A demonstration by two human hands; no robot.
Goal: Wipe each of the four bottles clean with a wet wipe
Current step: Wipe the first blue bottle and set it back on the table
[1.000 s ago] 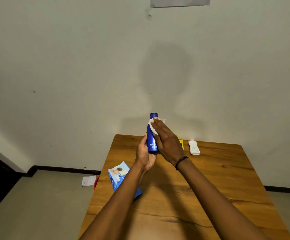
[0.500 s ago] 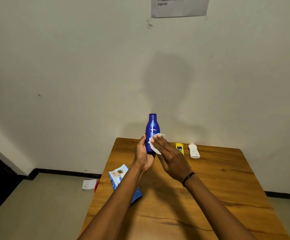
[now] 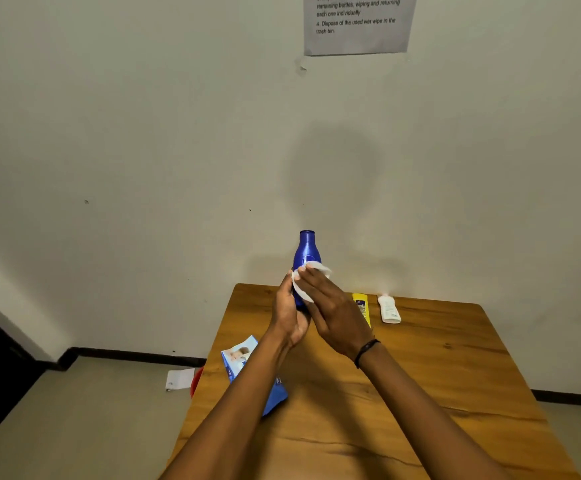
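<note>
**Blue bottle wiped above the bench**

While gripped low by the left hand (image 3: 287,315), fingers curled round its base, blue bottle (image 3: 305,252) held upright over the bench (image 3: 420,393). White wet wipe (image 3: 301,289) pressed to its front under straight, close-set fingers (image 3: 311,277) of the right hand (image 3: 337,310). Right of the fingers, lying flat: yellow bottle (image 3: 361,308), white bottle (image 3: 388,309). Below them, blue wipes pack (image 3: 244,356).

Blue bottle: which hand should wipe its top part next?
Probably the right hand: it already presses the wet wipe against the blue bottle, just below the bare neck. The left hand grips the bottle's base.
</note>
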